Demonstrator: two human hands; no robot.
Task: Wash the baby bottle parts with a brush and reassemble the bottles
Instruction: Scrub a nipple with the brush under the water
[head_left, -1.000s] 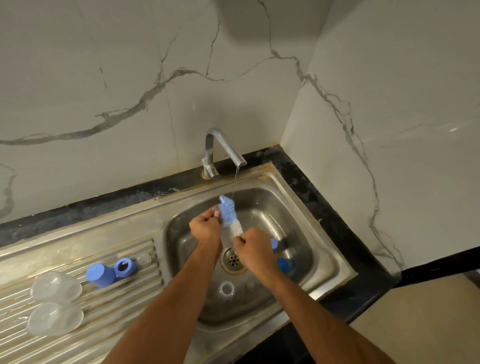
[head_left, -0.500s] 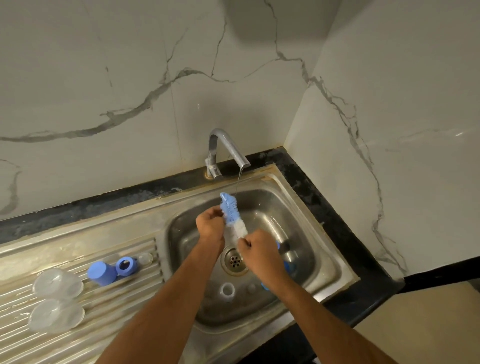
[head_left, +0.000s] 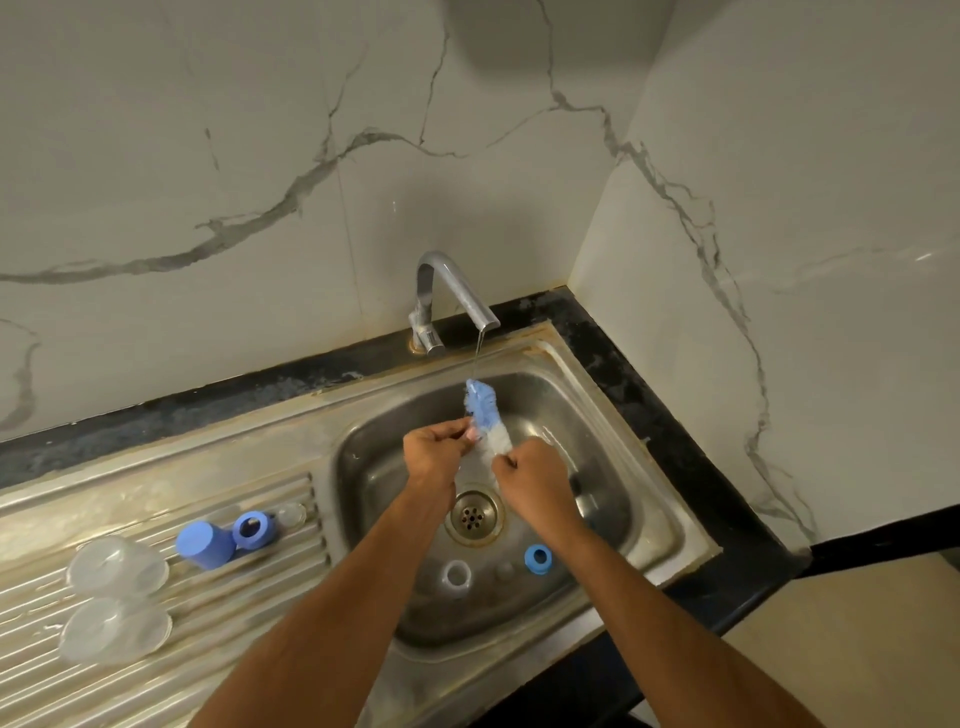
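Over the steel sink (head_left: 670, 499), under the tap's (head_left: 457, 291) thin stream, my right hand (head_left: 535, 480) grips the brush (head_left: 485, 415) while my left hand (head_left: 434, 457) pinches its bristles; parts lie scattered, nothing reassembled yet.

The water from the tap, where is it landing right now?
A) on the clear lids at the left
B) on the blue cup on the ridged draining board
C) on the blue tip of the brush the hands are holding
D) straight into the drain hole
C: the thin stream from the tap drops onto the blue tip of the brush, which the left hand and right hand hold over the sink.
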